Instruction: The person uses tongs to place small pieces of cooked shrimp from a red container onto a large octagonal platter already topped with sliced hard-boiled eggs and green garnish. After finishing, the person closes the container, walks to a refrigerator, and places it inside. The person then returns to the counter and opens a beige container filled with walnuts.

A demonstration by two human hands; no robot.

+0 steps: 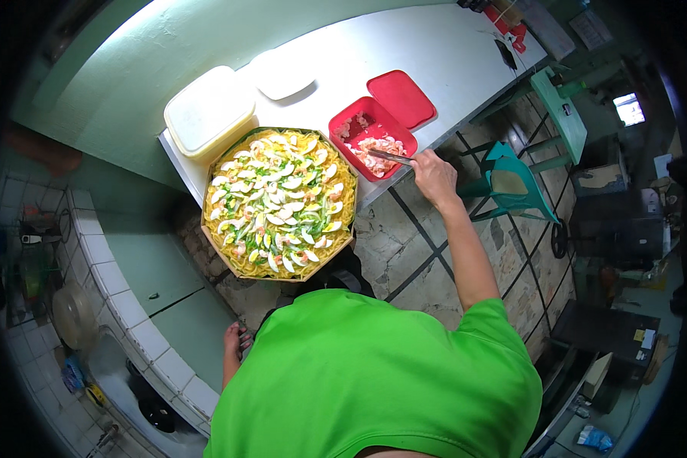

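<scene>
Right hand [433, 177] is gripping a metal utensil [390, 157], its tip down in the red container [372, 137] of shrimp near the table's [450, 53] front edge. The big noodle tray [279, 203] topped with egg slices overhangs that same edge, just beside the container. Left hand [233, 341] hangs low with fingers loose, holding nothing.

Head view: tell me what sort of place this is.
Probably a home or small food-prep kitchen: a tiled counter with a sink, a white table, and a big tray of noodles topped with egg slices beside a red container.
</scene>
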